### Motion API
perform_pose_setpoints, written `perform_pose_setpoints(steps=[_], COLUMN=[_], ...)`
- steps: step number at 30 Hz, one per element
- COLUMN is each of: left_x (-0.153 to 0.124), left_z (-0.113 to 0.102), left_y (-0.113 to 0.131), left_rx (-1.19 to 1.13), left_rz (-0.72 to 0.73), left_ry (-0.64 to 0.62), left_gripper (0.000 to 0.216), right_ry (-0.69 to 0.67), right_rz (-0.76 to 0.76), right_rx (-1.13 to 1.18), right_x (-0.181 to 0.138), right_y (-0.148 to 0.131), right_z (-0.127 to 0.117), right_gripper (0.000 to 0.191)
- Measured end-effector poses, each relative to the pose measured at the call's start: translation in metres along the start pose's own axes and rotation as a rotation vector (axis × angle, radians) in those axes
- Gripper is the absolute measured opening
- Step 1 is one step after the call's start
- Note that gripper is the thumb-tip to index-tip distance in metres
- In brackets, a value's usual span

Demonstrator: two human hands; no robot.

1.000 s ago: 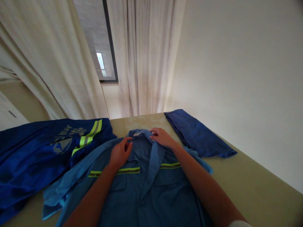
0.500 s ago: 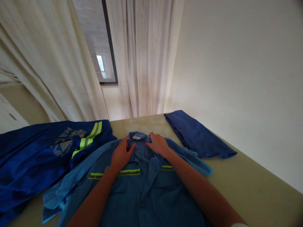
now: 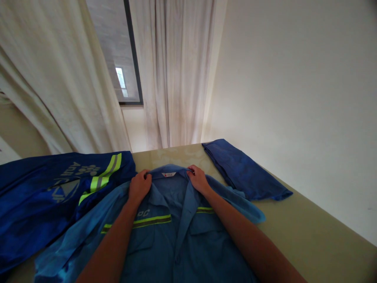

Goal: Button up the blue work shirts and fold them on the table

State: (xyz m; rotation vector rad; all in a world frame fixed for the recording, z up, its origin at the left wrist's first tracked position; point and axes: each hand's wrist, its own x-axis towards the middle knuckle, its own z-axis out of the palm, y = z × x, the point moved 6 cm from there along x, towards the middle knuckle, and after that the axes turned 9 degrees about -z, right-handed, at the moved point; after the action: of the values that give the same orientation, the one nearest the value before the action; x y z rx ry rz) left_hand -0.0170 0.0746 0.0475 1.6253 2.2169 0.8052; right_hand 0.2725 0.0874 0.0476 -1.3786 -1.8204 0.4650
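Note:
A blue work shirt [image 3: 176, 236] with yellow reflective chest stripes lies face up on the beige table [image 3: 309, 236], collar pointing away from me. My left hand [image 3: 139, 186] is closed on the left end of the collar. My right hand [image 3: 198, 179] pinches the right end of the collar. A small white label [image 3: 168, 174] shows inside the collar between the two hands. Both forearms stretch over the shirt front.
A dark blue jacket [image 3: 44, 196] with a reflective stripe and a printed logo lies spread at the left. A folded dark blue garment [image 3: 241, 171] rests at the right rear, near the white wall. Pale curtains and a window stand behind the table's far edge.
Both hands have moved apart from the middle of the collar to its two ends and closed on it. The collar now lies spread wider.

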Motion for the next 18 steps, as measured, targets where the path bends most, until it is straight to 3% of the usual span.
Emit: perform_pose_setpoints(steps=[3, 6, 10, 14, 18], left_x=[-0.003, -0.003, 0.0, 0.008, 0.009], left_z=[0.002, -0.007, -0.013, -0.019, -0.025], left_y=[0.006, 0.012, 0.023, 0.021, 0.018], left_rx=[0.052, 0.106, 0.044, -0.065, 0.028], left_rz=[0.058, 0.106, 0.237, 0.214, 0.171], left_ry=[-0.029, 0.052, 0.046, 0.014, 0.047], left_gripper=[0.041, 0.045, 0.038, 0.037, 0.039], right_ry=[0.019, 0.07, 0.033, 0.013, 0.031], right_rz=[-0.001, 0.021, -0.046, -0.049, -0.047], right_rx=[0.025, 0.023, 0.033, 0.031, 0.01], right_x=[-0.002, 0.0, 0.007, 0.009, 0.008], right_y=[0.0, 0.002, -0.005, -0.009, -0.011], right_z=[-0.003, -0.012, -0.015, -0.017, -0.019], right_gripper=[0.022, 0.037, 0.034, 0.037, 0.037])
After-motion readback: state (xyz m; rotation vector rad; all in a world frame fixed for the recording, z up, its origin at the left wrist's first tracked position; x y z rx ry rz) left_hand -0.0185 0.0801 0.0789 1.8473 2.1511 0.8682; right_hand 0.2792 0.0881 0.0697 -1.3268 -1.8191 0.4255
